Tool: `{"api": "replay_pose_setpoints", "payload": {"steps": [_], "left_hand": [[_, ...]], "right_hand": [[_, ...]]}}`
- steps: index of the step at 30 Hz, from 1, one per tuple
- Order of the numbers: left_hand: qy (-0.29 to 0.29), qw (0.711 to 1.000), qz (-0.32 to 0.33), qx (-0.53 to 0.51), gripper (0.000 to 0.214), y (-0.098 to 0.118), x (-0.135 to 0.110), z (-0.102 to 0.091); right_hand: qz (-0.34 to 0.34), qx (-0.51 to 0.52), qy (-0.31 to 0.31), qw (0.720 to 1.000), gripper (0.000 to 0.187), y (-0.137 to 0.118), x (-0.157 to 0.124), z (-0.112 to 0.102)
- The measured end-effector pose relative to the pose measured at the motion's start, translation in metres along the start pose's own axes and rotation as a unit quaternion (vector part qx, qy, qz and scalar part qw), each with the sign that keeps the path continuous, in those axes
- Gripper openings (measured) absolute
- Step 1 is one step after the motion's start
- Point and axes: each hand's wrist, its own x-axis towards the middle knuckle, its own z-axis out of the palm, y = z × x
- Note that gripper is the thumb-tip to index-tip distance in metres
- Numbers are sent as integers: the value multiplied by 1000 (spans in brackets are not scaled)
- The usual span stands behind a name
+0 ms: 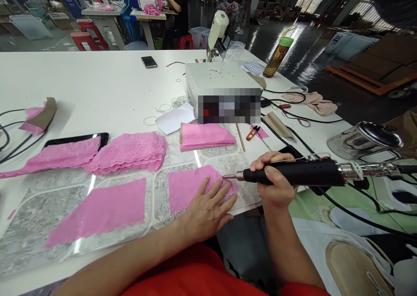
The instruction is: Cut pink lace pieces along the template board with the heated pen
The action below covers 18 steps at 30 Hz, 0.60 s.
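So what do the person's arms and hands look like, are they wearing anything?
Both hands are bare: no gloves, rings or watch can be seen on the left hand or the right hand. The forearms are uncovered too. Near the bottom edge a red garment shows, probably a short-sleeved top, since no sleeve reaches the forearms.

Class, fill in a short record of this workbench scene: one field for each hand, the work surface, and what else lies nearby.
Left hand: left hand pressed flat on a pink lace piece
Right hand: right hand gripping a black hot tool, tip at the lace edge
Surface: marble-patterned slab on white table
Nearby: lace stack, folded pink stack, orange snips, white control box
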Motion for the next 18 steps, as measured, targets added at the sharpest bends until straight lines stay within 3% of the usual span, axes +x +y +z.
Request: {"api": "replay_pose_setpoints", "payload": {"steps": [8, 18], "left_hand": [[5, 1000, 3, 9, 43, -1, -1, 1], [19, 999, 32, -3, 39, 7, -2, 0]], "right_hand": [[5, 3, 4, 1000, 14, -2, 0, -1], [-4, -11, 43, 999, 15, -20, -6, -29]]}}
